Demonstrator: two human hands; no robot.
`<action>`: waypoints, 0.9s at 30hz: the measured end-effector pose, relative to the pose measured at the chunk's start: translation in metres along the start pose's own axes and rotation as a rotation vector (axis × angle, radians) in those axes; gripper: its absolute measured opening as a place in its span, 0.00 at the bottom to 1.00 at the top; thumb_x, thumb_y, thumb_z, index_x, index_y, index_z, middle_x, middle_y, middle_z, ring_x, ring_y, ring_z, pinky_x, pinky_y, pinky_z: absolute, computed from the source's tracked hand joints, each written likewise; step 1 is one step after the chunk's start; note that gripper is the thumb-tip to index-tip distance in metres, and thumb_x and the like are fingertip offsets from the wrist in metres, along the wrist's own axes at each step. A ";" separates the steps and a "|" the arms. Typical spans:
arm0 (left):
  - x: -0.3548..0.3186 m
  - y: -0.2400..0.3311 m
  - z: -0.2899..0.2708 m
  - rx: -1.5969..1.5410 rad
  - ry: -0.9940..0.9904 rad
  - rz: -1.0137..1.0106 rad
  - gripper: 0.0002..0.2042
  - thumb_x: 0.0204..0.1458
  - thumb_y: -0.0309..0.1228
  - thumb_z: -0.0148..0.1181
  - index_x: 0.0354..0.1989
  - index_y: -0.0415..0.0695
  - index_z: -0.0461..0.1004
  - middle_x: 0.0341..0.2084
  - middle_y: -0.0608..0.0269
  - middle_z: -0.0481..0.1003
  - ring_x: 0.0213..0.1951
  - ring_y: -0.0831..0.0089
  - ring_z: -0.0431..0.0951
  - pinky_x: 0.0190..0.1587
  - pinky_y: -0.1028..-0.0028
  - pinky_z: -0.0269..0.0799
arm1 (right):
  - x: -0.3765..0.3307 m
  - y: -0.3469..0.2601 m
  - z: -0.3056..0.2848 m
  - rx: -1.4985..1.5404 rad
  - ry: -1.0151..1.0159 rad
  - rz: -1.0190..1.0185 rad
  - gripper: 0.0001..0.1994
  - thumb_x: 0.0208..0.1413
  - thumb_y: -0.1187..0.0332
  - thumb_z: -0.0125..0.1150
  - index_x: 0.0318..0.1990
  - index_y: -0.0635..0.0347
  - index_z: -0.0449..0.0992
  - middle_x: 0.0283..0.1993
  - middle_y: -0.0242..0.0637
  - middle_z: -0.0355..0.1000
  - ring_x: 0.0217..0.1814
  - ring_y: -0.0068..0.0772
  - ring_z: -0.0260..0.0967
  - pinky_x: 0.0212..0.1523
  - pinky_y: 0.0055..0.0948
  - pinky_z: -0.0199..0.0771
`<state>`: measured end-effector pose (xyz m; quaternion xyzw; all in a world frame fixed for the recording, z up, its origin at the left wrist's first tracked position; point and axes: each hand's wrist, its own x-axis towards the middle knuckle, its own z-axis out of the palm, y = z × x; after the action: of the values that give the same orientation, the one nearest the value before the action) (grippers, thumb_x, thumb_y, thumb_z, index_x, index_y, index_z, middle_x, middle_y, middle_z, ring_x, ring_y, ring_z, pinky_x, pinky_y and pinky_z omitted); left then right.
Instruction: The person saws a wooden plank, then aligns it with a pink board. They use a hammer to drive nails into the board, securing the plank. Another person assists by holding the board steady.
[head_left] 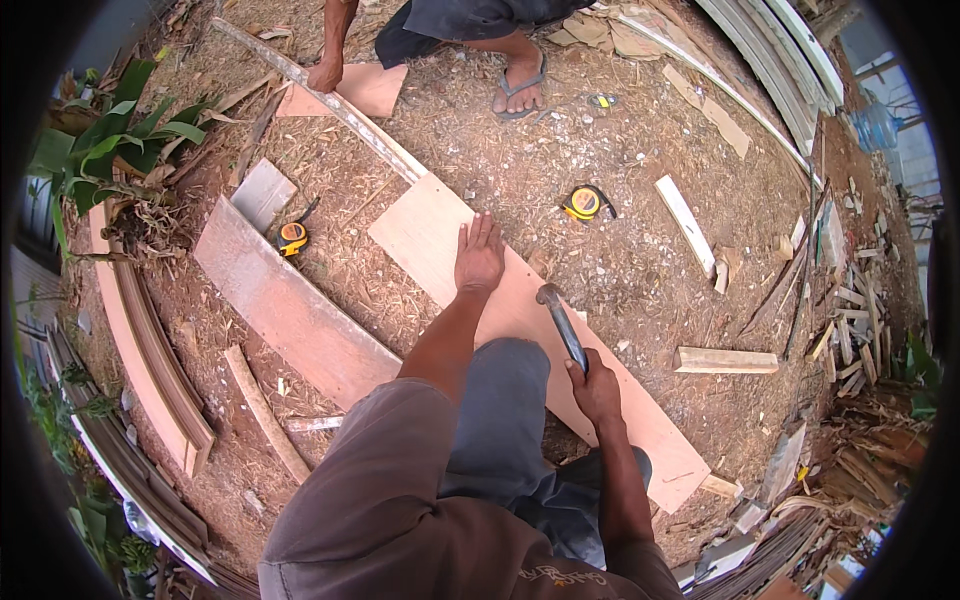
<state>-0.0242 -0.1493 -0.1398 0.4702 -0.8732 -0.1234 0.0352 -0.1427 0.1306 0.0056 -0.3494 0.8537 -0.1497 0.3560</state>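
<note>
A long, pale plywood board (pixel 645 420) runs diagonally in front of me, from the upper middle to the lower right. My left hand (pixel 480 258) lies flat on its far part, fingers stretched out. In my right hand (pixel 596 388) is a hammer (pixel 568 332), gripped by the handle; its head is above the board's middle. A narrow wooden batten (pixel 375 137) reaches from the board's far end toward the upper left. Another person's hand (pixel 325 77) rests on that batten, beside a smaller plywood piece (pixel 372 90). My knee covers part of the board's left edge.
Two yellow tape measures, one right of the board (pixel 583 203) and one left (pixel 292 238), lie on the littered ground. A weathered plank (pixel 290 300) lies at left, beyond it stacked strips (pixel 150 360). Offcuts, including a wood block (pixel 725 360), are at right.
</note>
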 end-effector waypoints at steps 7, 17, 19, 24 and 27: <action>0.003 -0.005 -0.008 -0.069 -0.066 0.018 0.28 0.67 0.43 0.45 0.73 0.45 0.57 0.75 0.60 0.53 0.77 0.63 0.46 0.77 0.56 0.37 | -0.196 0.089 -0.064 0.123 0.353 0.219 0.15 0.64 0.59 0.61 0.48 0.62 0.74 0.28 0.47 0.74 0.29 0.48 0.75 0.33 0.44 0.71; -0.016 -0.080 -0.071 -0.617 -0.024 -0.310 0.43 0.58 0.37 0.62 0.78 0.51 0.42 0.59 0.42 0.73 0.60 0.47 0.75 0.62 0.59 0.71 | -0.407 0.325 0.087 0.838 0.717 0.921 0.11 0.62 0.64 0.56 0.38 0.62 0.66 0.21 0.33 0.63 0.13 0.28 0.59 0.12 0.32 0.60; -0.014 -0.097 -0.108 -0.324 -0.149 -0.416 0.46 0.56 0.38 0.63 0.78 0.52 0.38 0.50 0.43 0.79 0.49 0.51 0.82 0.54 0.57 0.76 | -0.428 0.350 0.135 1.024 0.707 0.969 0.10 0.62 0.65 0.54 0.35 0.64 0.66 0.20 0.34 0.62 0.13 0.29 0.59 0.12 0.33 0.60; 0.027 -0.109 -0.210 -0.323 -0.173 -0.522 0.35 0.62 0.26 0.47 0.78 0.60 0.46 0.43 0.58 0.83 0.30 0.70 0.85 0.34 0.67 0.81 | -0.462 0.362 0.228 0.902 0.623 1.042 0.13 0.59 0.65 0.58 0.40 0.68 0.67 0.31 0.45 0.69 0.27 0.42 0.69 0.27 0.44 0.71; 0.046 -0.110 -0.245 -0.106 -0.157 -0.417 0.35 0.58 0.24 0.52 0.76 0.48 0.51 0.43 0.53 0.82 0.37 0.63 0.86 0.39 0.65 0.81 | -0.469 0.345 0.263 0.693 0.608 1.068 0.17 0.57 0.66 0.60 0.46 0.69 0.67 0.38 0.50 0.70 0.35 0.46 0.71 0.34 0.45 0.72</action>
<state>0.0834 -0.2901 0.0668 0.6268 -0.7496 -0.2099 -0.0347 0.1113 0.7045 -0.1170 0.3084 0.8731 -0.3089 0.2172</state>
